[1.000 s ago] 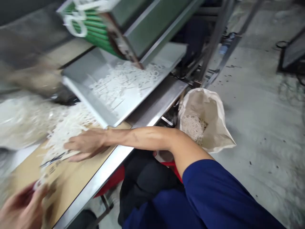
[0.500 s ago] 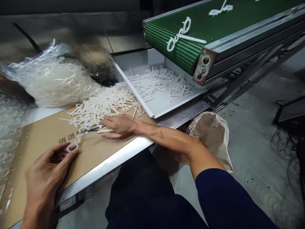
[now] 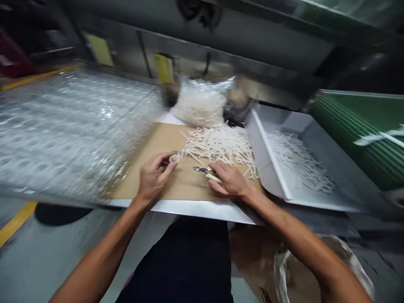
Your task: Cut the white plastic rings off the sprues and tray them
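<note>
My left hand (image 3: 154, 174) pinches a small white plastic ring (image 3: 173, 158) between thumb and fingertips, just above the cardboard sheet (image 3: 186, 187). To its right, my right hand (image 3: 229, 180) is wrapped round a pair of cutting pliers (image 3: 213, 177) with cream handles. Their metal jaws point left toward the ring, with a gap between; blur hides whether the jaws are parted. Behind both hands lies a loose heap of white plastic sprues (image 3: 224, 145), spread over the cardboard.
A clear bag of white rings (image 3: 202, 103) stands behind the heap. Plastic-wrapped goods (image 3: 72, 139) fill the left side. A white tray (image 3: 273, 162) with more white parts sits at right, beside a green conveyor belt (image 3: 350, 130). An open paper bag (image 3: 280, 269) stands below.
My view has swung left, bringing the wrapped goods fully in. The pliers' jaws, close to the piece in my left hand before, are now farther from the ring.
</note>
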`<action>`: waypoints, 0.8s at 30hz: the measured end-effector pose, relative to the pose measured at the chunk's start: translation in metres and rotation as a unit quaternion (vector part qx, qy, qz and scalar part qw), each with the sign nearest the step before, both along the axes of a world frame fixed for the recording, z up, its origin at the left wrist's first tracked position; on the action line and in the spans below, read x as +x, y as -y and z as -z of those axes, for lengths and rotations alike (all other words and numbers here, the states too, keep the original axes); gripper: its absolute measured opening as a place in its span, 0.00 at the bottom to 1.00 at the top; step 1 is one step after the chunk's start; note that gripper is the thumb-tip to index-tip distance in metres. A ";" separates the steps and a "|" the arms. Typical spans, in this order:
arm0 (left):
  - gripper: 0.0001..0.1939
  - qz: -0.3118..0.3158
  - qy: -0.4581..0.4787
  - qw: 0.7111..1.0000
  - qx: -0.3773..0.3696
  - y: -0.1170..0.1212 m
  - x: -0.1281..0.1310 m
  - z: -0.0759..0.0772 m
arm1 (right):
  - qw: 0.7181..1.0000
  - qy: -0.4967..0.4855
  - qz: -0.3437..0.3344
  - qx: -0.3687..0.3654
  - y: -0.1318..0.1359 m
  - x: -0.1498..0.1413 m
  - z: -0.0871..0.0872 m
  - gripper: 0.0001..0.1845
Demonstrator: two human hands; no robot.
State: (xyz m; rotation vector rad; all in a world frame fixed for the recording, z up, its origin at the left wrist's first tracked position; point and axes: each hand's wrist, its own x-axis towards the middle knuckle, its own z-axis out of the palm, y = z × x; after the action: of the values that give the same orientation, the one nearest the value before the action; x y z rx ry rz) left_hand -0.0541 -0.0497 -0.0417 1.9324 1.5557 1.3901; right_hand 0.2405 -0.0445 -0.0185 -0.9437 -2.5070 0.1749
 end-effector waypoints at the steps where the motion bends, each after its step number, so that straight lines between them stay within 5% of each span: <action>1: 0.14 0.005 0.008 1.000 0.014 0.001 0.002 -0.002 | 1.000 -0.007 -0.009 -0.017 0.000 -0.004 -0.005 0.19; 9: 0.13 0.035 0.072 0.996 0.048 0.012 0.013 -0.010 | 0.977 -0.095 0.000 -0.191 0.013 -0.023 -0.026 0.14; 14: 0.15 0.053 0.183 0.981 -0.042 0.023 0.029 -0.007 | 0.907 -0.164 0.036 -0.387 0.025 -0.015 -0.027 0.18; 19: 0.16 0.063 0.269 0.956 -0.100 0.031 0.036 -0.004 | 0.883 -0.178 0.035 -0.433 0.032 -0.013 -0.031 0.15; 24: 0.16 0.073 0.253 0.959 -0.102 0.033 0.036 -0.006 | 0.875 -0.175 0.030 -0.451 0.034 -0.018 -0.035 0.15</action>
State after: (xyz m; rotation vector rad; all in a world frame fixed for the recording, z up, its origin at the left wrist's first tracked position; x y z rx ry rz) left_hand -0.0180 -0.0822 -0.0358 1.3936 1.2292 1.4483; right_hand 0.2220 -0.0789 0.0162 -1.1653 -1.9999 1.4469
